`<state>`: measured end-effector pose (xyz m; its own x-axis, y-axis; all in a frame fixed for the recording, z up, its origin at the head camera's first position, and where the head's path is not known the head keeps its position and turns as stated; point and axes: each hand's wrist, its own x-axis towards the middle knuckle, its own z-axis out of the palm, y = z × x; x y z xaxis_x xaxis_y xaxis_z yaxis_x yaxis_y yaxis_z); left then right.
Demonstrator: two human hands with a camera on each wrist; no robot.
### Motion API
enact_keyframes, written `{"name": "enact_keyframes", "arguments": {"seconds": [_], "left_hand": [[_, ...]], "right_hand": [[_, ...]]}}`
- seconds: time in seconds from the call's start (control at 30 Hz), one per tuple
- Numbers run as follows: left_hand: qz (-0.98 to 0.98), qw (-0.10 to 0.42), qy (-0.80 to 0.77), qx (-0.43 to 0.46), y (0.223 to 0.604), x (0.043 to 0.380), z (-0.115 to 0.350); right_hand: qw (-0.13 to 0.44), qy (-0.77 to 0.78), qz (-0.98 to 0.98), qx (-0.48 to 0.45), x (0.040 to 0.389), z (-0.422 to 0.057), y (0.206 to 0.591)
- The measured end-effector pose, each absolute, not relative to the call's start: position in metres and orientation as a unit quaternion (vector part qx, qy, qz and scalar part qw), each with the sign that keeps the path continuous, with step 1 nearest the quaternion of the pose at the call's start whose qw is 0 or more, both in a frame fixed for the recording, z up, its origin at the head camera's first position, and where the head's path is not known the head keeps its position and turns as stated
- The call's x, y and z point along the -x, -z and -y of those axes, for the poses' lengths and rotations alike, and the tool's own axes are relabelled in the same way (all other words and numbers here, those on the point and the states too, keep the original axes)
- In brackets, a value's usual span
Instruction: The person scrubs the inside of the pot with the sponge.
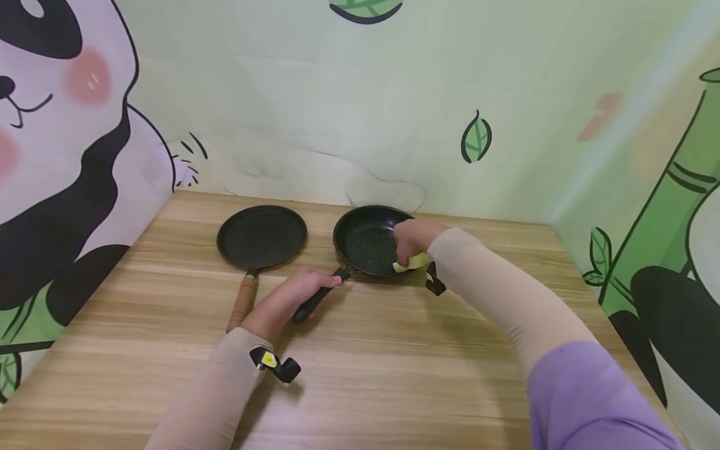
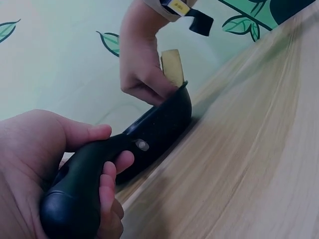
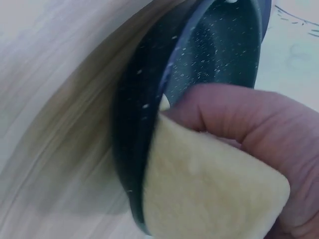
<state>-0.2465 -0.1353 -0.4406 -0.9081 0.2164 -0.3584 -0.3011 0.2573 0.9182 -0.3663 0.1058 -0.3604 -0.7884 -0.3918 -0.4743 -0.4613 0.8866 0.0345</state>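
A dark speckled frying pan [image 1: 365, 240] rests on the table near the wall. My left hand [image 1: 306, 287] grips its black handle [image 2: 75, 194], fingers wrapped round it and thumb along the top. Over the pan's right side, my right hand [image 1: 416, 236] holds a pale yellow sponge [image 3: 209, 184] between thumb and fingers. The sponge lies against the pan's rim, and the right fingers [image 3: 219, 107] reach inside the pan. Part of the sponge is hidden behind the hand in the head view.
Left of the frying pan lies a flat black griddle pan [image 1: 261, 236], its wooden handle [image 1: 243, 303] pointing toward me beside my left wrist. Both pans stand on a wood-grain table [image 1: 394, 375]. A wall [image 1: 292, 125] with panda and bamboo pictures rises right behind the table.
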Motion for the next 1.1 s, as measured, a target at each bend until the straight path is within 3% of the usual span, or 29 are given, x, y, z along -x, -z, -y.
{"name": "enact_keyframes", "arguments": {"seconds": [0.33, 0.73, 1.1], "left_hand": [[-0.756, 0.23, -0.613, 0.023, 0.441, 0.248, 0.14], [-0.752, 0.236, -0.615, 0.013, 0.442, 0.249, 0.142], [-0.747, 0.249, -0.615, 0.02, 0.441, 0.246, 0.142]], "right_hand": [[0.183, -0.028, -0.963, 0.193, 0.377, -0.111, 0.367], [0.079, 0.055, -0.982, 0.164, 0.396, -0.109, 0.392], [0.051, 0.128, -0.977, 0.161, 0.403, -0.086, 0.407]]}}
